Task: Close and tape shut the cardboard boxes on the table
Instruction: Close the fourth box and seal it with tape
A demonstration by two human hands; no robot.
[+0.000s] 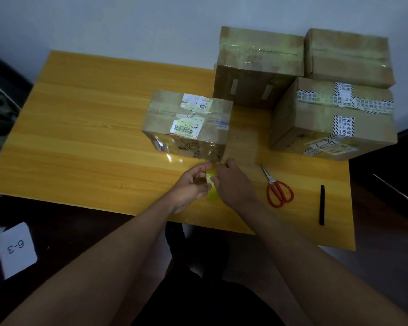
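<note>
Both hands are meeting over the near edge of the wooden surface [80, 128]. The left hand [189, 184] and right hand [233, 182] are each pinching the yellowish tape roll [211, 182] between them — fingers curled round it. The closed small box [189, 123] is sitting just beyond the hands; three larger boxes [330, 116] are standing behind it, to the right. Red scissors [278, 187] and a black stick [322, 204] are lying to the right.
</note>
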